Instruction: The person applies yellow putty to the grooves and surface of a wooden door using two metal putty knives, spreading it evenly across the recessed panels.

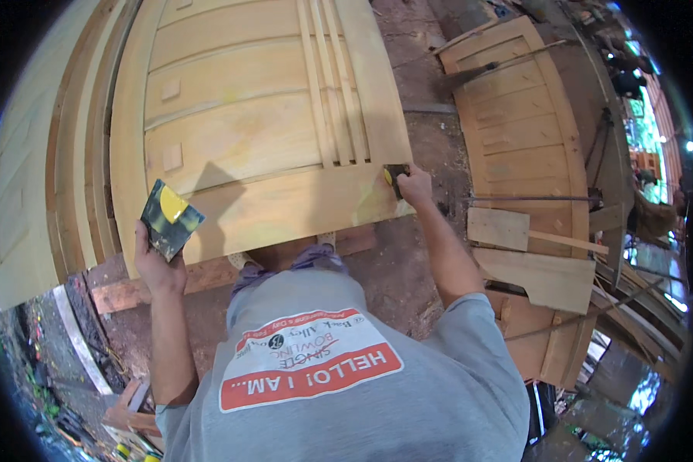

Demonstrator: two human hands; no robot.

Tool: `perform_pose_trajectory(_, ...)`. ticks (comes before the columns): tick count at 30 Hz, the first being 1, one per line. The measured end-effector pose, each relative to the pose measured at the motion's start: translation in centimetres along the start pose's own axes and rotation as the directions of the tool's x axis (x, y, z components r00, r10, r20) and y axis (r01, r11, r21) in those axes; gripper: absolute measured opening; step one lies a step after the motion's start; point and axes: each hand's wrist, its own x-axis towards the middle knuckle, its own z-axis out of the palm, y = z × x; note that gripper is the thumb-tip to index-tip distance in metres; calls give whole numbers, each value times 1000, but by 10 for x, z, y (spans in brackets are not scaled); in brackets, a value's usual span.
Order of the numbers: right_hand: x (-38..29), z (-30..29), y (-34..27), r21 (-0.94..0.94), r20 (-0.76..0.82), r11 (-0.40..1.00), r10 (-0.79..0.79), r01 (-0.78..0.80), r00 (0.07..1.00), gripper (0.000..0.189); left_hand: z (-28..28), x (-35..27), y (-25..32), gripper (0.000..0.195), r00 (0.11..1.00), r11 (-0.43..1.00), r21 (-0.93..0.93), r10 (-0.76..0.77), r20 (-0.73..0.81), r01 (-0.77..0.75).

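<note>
My left hand [160, 267] holds up a dark square palette [160, 226] with a glossy yellow patch, apparently filler paste, on its face. It hovers over the lower left of a pale wooden panel door [271, 199], casting a shadow. At the door's lower right corner, my right hand [417, 186] grips a small dark spreader [394, 182], also with yellow on it. The spreader is at the door's surface; whether it presses there I cannot tell. A faint yellowish smear [375, 199] shows on the wood near it. Slim vertical slats [346, 115] stand beside the door's panels.
More doors [26, 190] lean or lie along the left. To the right rests another panelled door [517, 115], with loose boards [531, 277] near its lower end. A wooden beam [121, 295] lies under the door's near edge, close to my feet.
</note>
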Motion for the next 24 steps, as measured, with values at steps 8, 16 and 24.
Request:
perform_pose_trajectory(8,-28,49,-30,-222,-124,974,17,-44,992,33,-41,30,30,37,997,997,-30,-66,-34,65)
perform_pose_trajectory(16,-119,137,-99,-333,-110,871,-418,362,902,38,-53,42,23,35,986,993,-15,-116,123,119)
perform_pose_trajectory(24,-67,58,-55,-210,-156,974,-124,90,980,32,-28,27,21,37,987,991,-19,-132,96,134)
